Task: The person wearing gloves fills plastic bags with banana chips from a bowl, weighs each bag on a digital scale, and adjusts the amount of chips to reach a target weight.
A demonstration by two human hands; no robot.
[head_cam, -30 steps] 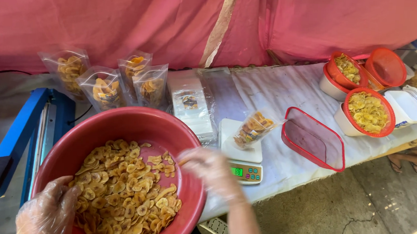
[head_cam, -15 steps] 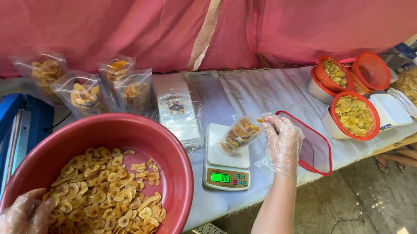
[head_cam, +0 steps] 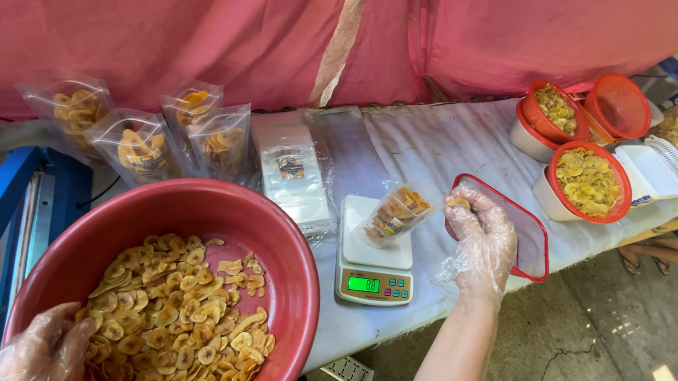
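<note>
Your right hand (head_cam: 480,240), in a thin plastic glove, pinches a banana chip (head_cam: 459,202) in its fingers, just beside the open pouch (head_cam: 395,213) of chips standing on the scale (head_cam: 375,257). Your left hand (head_cam: 40,349) grips the red basin's (head_cam: 287,250) rim, fingers clenched on it.

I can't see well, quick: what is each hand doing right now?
Left hand: gloved, resting on the red basin rim; grip cannot be told.
Right hand: gloved, pinching a banana chip beside the pouch.
</note>
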